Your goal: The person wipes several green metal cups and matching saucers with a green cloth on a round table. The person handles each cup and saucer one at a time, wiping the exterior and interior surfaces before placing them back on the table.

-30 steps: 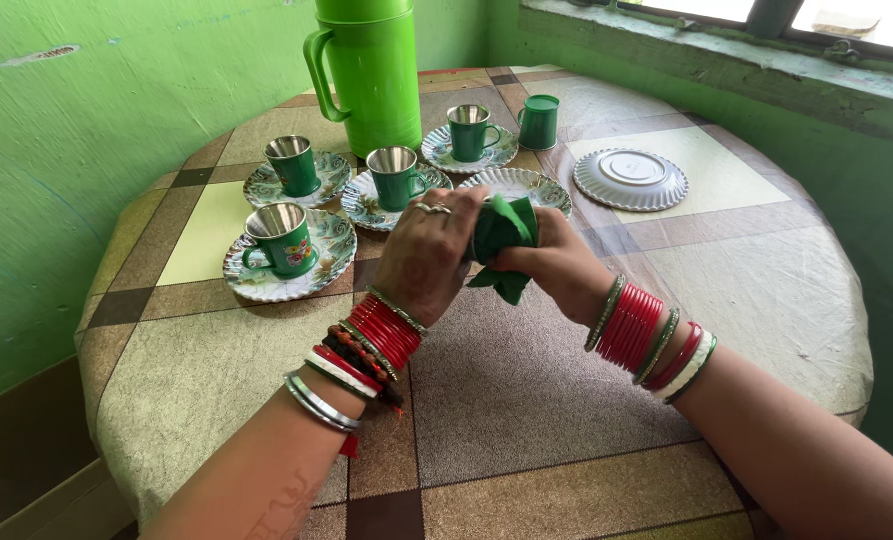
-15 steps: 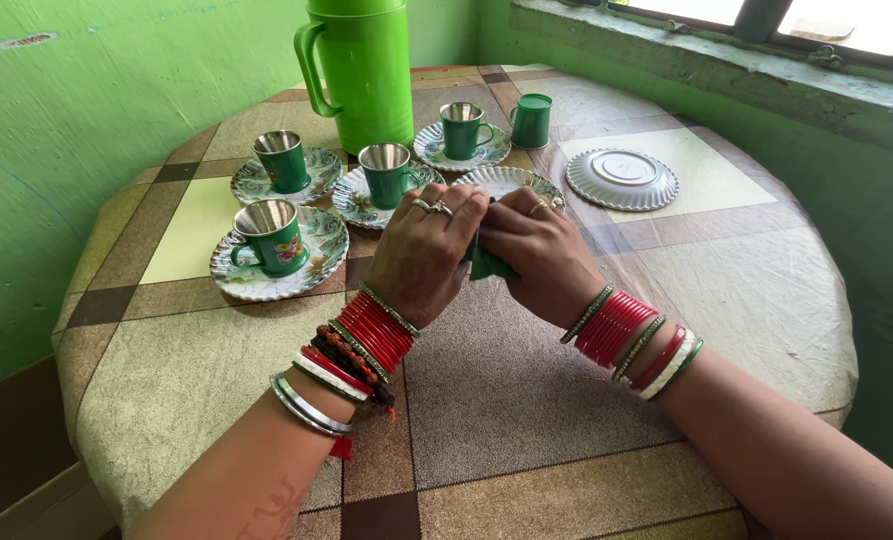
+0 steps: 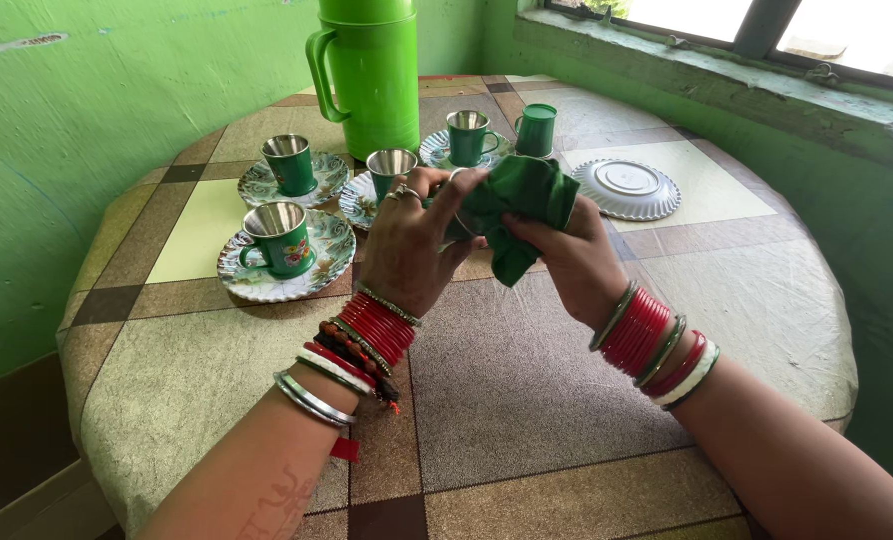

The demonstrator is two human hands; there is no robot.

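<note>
I have lifted both hands up off the low spot near the table edge, so they now sit higher and further over the cups. Half a second ago my right hand (image 3: 577,262) lay flat over the green cloth (image 3: 519,205), hiding nearly all of it; now that hand has dropped beneath and the cloth is opened out and bunched on top, a loose tail hanging down between my wrists. My left hand (image 3: 412,245) has turned, fingers (image 3: 454,195) stretched across to the cloth's left side. The patterned saucer that showed just behind my knuckles before is now covered by the cloth and hands.
</note>
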